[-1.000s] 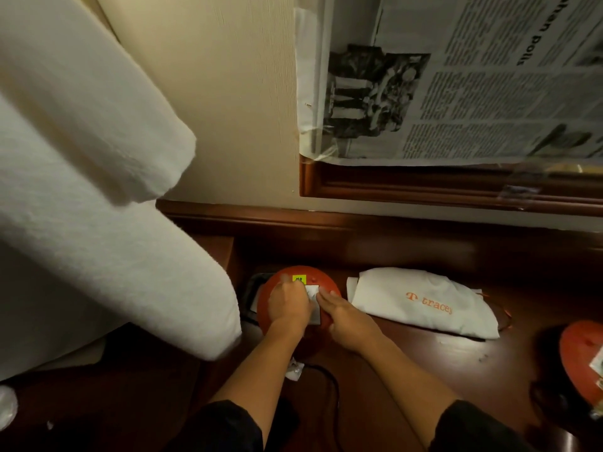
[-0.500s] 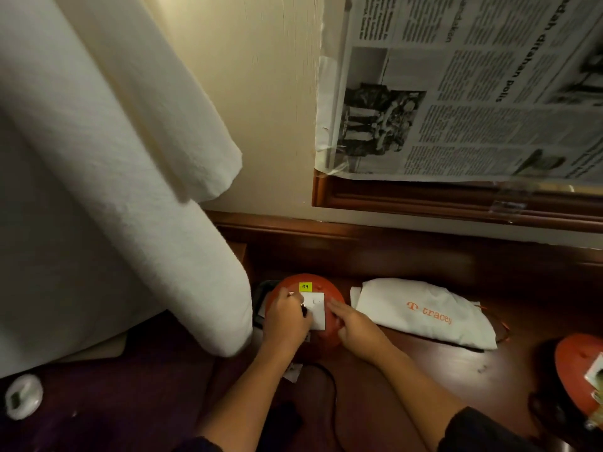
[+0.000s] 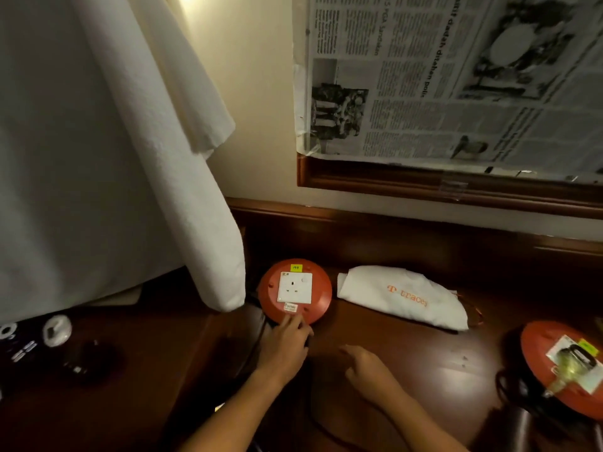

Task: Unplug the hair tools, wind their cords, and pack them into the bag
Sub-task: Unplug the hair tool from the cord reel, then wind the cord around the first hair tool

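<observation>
dark wooden desk (image 3: 408,360) fills my view, and nearest me my right hand (image 3: 368,370) hovers loose and empty over it. my left hand (image 3: 287,347) curls around something dark, fingertips touching the near rim of the orange socket reel (image 3: 295,290), though what it holds i cannot tell. farther right lies the white drawstring bag (image 3: 404,296), just beside the reel.

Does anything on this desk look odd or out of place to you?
Yes: newspaper is taped over the wooden-framed panel on the wall, hiding what it holds. On the desk, two round orange socket reels sit apart: the near one has an empty socket, the far-right one has something plugged in.
</observation>
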### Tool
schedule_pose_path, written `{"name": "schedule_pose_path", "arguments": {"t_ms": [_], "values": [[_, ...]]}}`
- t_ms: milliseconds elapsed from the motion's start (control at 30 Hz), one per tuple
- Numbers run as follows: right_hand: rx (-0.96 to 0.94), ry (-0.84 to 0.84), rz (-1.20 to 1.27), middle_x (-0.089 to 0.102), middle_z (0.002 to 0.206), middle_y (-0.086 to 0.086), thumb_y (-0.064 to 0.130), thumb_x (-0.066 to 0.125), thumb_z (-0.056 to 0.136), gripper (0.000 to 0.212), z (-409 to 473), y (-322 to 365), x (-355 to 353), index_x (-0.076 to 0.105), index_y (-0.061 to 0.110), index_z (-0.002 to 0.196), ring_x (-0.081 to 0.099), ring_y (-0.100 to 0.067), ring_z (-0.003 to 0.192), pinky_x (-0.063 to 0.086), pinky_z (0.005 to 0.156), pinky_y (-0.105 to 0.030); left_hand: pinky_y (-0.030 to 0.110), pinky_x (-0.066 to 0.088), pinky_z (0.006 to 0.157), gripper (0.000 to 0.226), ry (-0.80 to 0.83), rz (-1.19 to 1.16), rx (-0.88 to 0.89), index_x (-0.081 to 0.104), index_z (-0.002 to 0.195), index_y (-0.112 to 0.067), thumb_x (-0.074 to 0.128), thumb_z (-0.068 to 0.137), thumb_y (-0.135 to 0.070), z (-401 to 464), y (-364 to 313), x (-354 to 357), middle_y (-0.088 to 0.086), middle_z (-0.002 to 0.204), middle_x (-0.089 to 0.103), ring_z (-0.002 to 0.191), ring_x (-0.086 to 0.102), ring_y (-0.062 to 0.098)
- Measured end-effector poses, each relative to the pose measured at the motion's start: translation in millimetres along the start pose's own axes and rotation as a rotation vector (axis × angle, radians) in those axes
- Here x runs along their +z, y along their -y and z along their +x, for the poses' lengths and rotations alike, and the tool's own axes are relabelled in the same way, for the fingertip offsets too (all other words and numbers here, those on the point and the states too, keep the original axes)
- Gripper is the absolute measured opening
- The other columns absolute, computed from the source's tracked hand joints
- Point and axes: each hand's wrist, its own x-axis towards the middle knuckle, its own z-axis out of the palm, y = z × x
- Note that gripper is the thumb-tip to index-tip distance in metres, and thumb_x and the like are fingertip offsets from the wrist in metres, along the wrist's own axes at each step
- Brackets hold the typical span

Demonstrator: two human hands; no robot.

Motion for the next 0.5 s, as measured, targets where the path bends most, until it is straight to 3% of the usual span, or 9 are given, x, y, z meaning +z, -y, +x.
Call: {"name": "schedule_pose_path", "arguments": {"t_ms": [200, 500], "values": [[-0.038, 0.011, -0.037, 0.055, 0.14, -0.004, 0.013, 0.05, 0.084, 0.056, -37.0, -32.3, 26.0, 0.052, 0.018, 0.14, 0.051, -0.022, 0.13, 0.041, 0.106, -0.031, 0.039, 0.04, 0.099, 0.037, 0.041, 0.193, 0.134, 0.059, 0.127, -0.021, 0.055, 0.091, -0.013, -28.6, -21.2, 32.5, 0.001, 0.13, 0.051, 0.122, 0.045, 0.026], [-0.096, -0.071, -0.132, 0.055, 0.126, -0.003, 0.019, 0.042, 0.089, 0.045, -33.9, -41.8, 65.7, 0.053, 0.021, 0.132, 0.053, -0.029, 0.118, 0.049, 0.092, -0.045, 0.039, 0.035, 0.104, 0.039, 0.001, 0.185, 0.107, 0.059, 0.129, -0.023, 0.056, 0.092, -0.011, -22.1, -18.9, 66.5, -0.002, 0.134, 0.052, 0.125, 0.043, 0.023]]}}
